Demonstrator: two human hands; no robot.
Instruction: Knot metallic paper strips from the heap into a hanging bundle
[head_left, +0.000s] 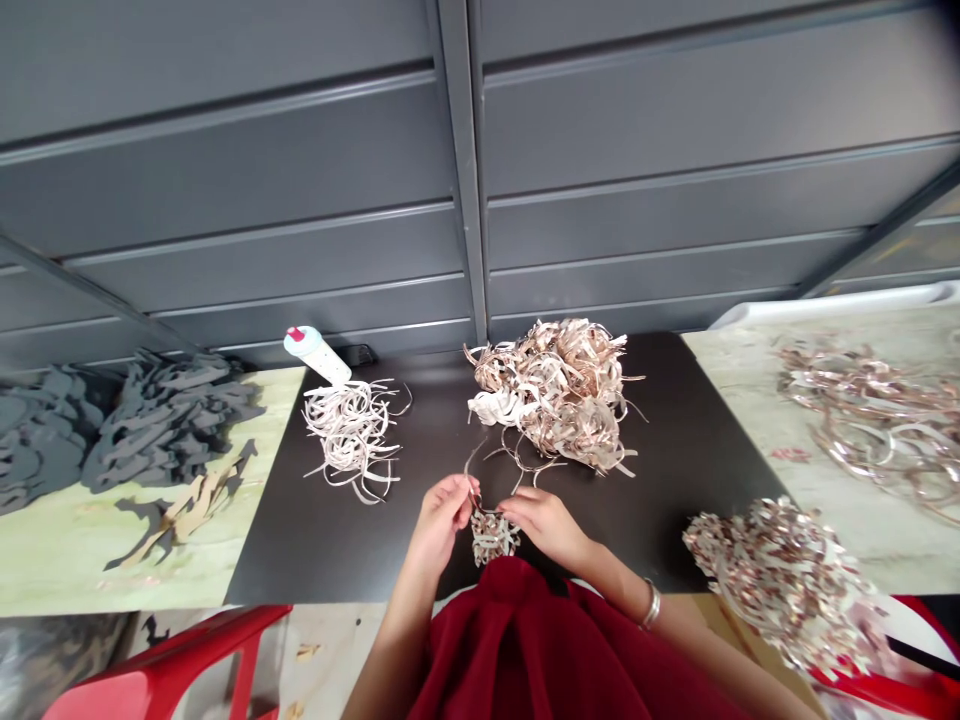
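Note:
My left hand (444,522) and my right hand (544,526) meet low in the middle of the black tabletop (360,530). Between them hangs a small bundle of patterned paper strips (493,536), and both hands pinch its top. Thin loose strands (472,462) rise from my left fingers. A large heap of metallic rose-beige strips (555,395) lies just beyond my hands. To its left is a smaller tangle of pale strips (351,440). A white glue bottle with a pink cap (316,352) lies behind that tangle.
Stacks of grey cut-out shapes (169,420) lie on a pale green board (150,540) at left. A second board (750,400) at right holds more strips (870,420), and a dense strip cluster (780,580) sits at its front edge. Red chairs (165,680) stand below.

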